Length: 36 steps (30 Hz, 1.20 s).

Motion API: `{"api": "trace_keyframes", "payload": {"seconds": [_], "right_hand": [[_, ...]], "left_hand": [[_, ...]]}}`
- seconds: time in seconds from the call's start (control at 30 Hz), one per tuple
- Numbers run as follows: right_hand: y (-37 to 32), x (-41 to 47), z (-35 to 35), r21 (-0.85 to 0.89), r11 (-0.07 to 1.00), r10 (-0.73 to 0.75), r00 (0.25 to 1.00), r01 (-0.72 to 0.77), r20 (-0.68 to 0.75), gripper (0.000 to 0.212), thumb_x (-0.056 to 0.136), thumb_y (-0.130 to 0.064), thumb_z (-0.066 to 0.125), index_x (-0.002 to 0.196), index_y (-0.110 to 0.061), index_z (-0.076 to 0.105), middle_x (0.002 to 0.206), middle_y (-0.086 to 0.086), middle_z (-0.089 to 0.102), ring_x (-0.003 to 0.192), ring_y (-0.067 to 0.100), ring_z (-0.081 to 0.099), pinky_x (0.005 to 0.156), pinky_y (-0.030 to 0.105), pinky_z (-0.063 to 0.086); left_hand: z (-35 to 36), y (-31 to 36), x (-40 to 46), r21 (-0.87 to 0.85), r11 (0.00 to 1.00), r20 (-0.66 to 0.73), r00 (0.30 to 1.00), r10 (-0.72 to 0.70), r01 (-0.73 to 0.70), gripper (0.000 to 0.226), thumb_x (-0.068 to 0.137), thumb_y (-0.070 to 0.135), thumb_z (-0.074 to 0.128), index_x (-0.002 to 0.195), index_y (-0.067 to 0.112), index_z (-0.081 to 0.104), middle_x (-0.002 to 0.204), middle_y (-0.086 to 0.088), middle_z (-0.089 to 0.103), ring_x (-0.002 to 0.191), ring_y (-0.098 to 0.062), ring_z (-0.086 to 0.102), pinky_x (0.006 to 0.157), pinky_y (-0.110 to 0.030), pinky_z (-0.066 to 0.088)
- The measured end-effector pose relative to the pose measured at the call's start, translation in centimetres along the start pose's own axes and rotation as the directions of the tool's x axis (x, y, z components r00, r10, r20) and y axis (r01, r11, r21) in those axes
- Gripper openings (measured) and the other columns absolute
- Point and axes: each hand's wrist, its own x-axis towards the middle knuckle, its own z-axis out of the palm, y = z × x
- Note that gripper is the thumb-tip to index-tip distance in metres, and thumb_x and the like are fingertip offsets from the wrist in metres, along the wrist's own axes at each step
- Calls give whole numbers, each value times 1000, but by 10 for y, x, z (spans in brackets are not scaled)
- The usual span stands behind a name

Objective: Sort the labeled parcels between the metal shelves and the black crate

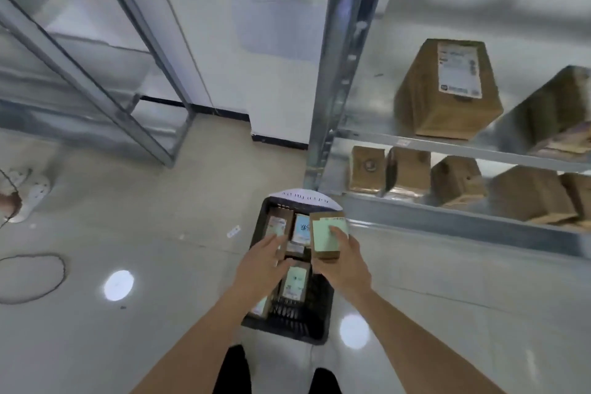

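Note:
A black crate (315,317) stands on the floor in front of me, holding several small labeled cardboard parcels. My right hand (343,261) grips one small parcel (324,238) with a pale green label, raised above the crate's right side. My left hand (260,261) reaches over the crate with fingers extended, touching or just above the parcels inside; it holds nothing that I can see. Another labeled parcel (294,283) lies in the crate between my hands. The metal shelves (447,145) on the right carry a large labeled box (447,89) and several small brown boxes (406,173).
A second metal shelving unit (96,80) stands at the left. A white power strip (30,193) and a dark cable loop (32,278) lie on the glossy floor at the left. My dark trouser legs (233,371) show below the crate.

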Motion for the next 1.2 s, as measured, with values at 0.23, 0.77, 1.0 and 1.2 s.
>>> {"api": "trace_keyframes", "payload": {"seconds": [0.23, 0.77, 1.0, 1.2], "right_hand": [[87, 81, 113, -13, 975, 222, 974, -222, -42, 83, 81, -51, 76, 149, -48, 28, 150, -6, 36, 124, 20, 55, 92, 41, 50], [211, 263, 249, -26, 955, 288, 941, -297, -176, 84, 84, -44, 75, 153, -40, 27, 158, 0, 28, 126, 27, 54, 77, 34, 44], [224, 308, 266, 16, 961, 271, 935, -275, -227, 84, 86, -36, 76, 153, -41, 26, 159, 1, 19, 130, 29, 47, 88, 45, 57], [243, 344, 271, 80, 976, 212, 958, -200, -194, 85, 88, -27, 79, 156, -34, 28, 163, 6, 10, 142, 30, 39, 109, 41, 48]], "left_hand": [[90, -104, 121, 51, 997, 190, 980, 55, -65, 55, 95, 45, 56, 147, 37, 42, 154, 12, 37, 137, -13, 44, 111, -37, 41], [231, -221, 245, 49, 985, 290, 946, 145, -166, 54, 98, 40, 55, 149, 31, 40, 153, 8, 40, 135, -14, 45, 113, -39, 38], [258, -220, 266, 1, 985, 271, 948, 167, -174, 54, 98, 35, 56, 150, 28, 40, 153, 10, 40, 141, -11, 37, 117, -38, 32], [278, -233, 281, -12, 985, 252, 952, 172, -174, 54, 98, 40, 55, 149, 32, 40, 153, 12, 41, 136, -9, 42, 111, -40, 40]]}}
